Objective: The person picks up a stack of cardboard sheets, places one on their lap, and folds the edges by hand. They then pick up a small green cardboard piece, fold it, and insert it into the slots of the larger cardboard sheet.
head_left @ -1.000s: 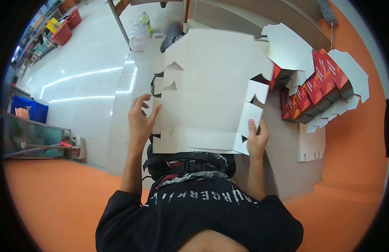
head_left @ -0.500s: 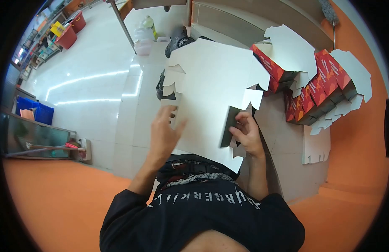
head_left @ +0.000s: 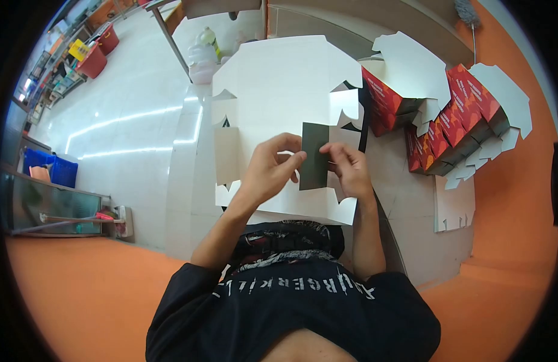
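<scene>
A large white cardboard sheet (head_left: 279, 78) with cut side flaps lies in front of me, over my lap. On its right side a dark grey-green flap (head_left: 314, 157) stands upright or folded inward. My right hand (head_left: 349, 169) pinches this flap at its right edge. Close to the flap's left edge is my left hand (head_left: 273, 169), with fingers curved and apart, holding nothing that I can see. A folded pale flap (head_left: 227, 154) shows on the sheet's left side.
Red printed boxes (head_left: 451, 142) with open white lids stand at the right. Below them leans a white cardboard stack (head_left: 454, 208). Plastic bottles (head_left: 202, 57) stand beyond the sheet. Far left are a blue crate (head_left: 63, 169) and a red bucket (head_left: 93, 63).
The sheet has turned straighter, and its left flap has folded inward. My left hand has moved right, towards the dark flap. My right hand and that flap have shifted slightly left and up.
</scene>
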A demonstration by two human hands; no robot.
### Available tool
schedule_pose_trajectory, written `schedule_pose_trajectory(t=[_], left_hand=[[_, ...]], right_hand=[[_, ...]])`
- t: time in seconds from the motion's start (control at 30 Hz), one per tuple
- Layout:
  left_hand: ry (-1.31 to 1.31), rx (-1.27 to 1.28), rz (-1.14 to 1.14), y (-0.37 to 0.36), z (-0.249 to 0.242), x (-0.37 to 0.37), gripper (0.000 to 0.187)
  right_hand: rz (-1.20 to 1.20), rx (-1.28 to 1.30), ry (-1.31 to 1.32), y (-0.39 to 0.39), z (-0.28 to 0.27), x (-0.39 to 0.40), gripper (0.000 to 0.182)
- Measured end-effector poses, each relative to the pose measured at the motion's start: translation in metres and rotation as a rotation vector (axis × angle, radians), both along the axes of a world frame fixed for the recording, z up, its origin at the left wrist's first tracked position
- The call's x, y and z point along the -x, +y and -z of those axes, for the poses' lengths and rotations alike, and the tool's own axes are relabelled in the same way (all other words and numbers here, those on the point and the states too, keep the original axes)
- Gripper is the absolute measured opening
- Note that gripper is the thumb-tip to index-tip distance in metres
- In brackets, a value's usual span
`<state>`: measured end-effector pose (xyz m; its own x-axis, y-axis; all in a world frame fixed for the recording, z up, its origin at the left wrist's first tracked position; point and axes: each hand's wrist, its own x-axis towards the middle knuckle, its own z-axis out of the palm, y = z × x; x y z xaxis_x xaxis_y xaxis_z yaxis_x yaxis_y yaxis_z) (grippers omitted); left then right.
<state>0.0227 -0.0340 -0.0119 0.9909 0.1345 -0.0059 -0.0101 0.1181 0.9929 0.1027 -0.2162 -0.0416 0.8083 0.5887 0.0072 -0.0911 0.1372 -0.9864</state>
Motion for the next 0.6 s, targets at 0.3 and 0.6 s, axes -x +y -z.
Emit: schedule_pose_trajectory(t=[0.3, 0.6], left_hand=[[-0.341, 0.276, -0.292, 0.019, -0.042, -0.012, 0.008], [-0.434, 0.320, -0.218, 0.013, -0.054, 0.001, 0.021]], right_hand=[[0.291, -0.112, -0.881, -0.013, -0.015, 0.034, 0.049], [0.305, 0.100, -1.355, 0.011, -0.064, 0.015, 0.035]])
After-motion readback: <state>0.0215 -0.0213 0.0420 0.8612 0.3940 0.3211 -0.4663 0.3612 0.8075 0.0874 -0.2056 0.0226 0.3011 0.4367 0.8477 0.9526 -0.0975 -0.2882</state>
